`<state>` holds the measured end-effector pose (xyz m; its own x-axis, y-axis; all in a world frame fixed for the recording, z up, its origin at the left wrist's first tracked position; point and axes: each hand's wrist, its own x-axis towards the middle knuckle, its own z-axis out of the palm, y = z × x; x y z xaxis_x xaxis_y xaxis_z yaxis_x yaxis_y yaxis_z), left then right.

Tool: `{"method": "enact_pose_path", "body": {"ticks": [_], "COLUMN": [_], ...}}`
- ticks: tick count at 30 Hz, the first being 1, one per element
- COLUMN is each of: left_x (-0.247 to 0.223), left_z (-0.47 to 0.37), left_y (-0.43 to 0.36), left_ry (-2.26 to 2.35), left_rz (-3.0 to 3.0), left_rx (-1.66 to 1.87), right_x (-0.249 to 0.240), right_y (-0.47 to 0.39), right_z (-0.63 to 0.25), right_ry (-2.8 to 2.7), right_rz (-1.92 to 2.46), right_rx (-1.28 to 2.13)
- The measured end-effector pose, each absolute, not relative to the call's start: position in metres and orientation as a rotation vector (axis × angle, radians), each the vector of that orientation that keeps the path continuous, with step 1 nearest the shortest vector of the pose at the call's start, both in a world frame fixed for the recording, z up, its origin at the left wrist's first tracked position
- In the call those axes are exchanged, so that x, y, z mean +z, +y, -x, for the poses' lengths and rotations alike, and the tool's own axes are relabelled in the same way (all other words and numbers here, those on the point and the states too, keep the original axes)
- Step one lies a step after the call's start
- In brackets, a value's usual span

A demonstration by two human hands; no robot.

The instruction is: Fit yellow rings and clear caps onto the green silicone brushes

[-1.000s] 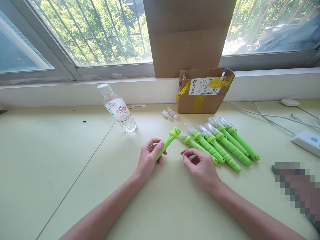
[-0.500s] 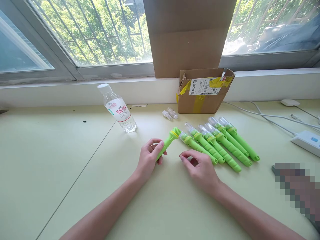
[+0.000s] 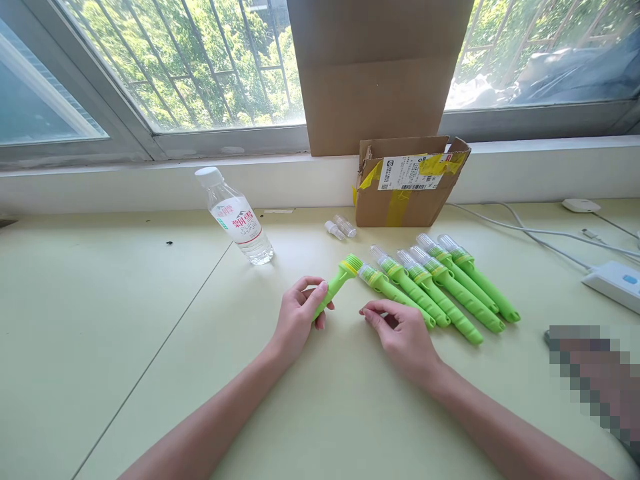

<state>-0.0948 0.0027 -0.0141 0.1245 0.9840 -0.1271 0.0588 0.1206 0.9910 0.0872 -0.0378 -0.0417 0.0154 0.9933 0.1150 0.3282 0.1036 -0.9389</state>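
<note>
My left hand (image 3: 300, 310) is closed round the handle of a green tool (image 3: 336, 283), whose ridged, uncapped head points up and right. My right hand (image 3: 400, 333) rests on the table with thumb and fingertips pinched together; whatever is between them, if anything, is too small to name. Beside and behind it lie several green handles with clear caps (image 3: 433, 283), side by side and slanting down to the right. Two small clear plastic pieces (image 3: 341, 227) lie farther back, in front of the cardboard box.
A water bottle (image 3: 240, 223) stands at the back left. An open cardboard box (image 3: 410, 200) is near the wall. White cables (image 3: 540, 232) and a power strip (image 3: 613, 283) are at the right, above a pixelated area.
The thumb and fingertips of my right hand have shifted very slightly. My left hand holds the green tool in the same place.
</note>
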Motion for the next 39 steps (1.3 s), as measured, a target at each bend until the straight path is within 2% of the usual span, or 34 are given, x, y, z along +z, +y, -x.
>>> {"method": "enact_pose_path", "body": {"ticks": [16,39], "left_x": [-0.0144,-0.0164], "left_z": [0.0951,0.0956], "left_y": [0.0027,0.0037], "left_ry": [1.208,1.195], "left_rz": [-1.208,-1.203], "left_rx": [1.003,1.009], "right_x": [-0.0399,-0.0393], "right_y": [-0.0369,-0.0367], "right_z": [-0.0857,-0.0856], "right_ry": [-1.532,-1.461], "right_rz": [1.381,1.367], "right_rx": [0.849,0.942]}}
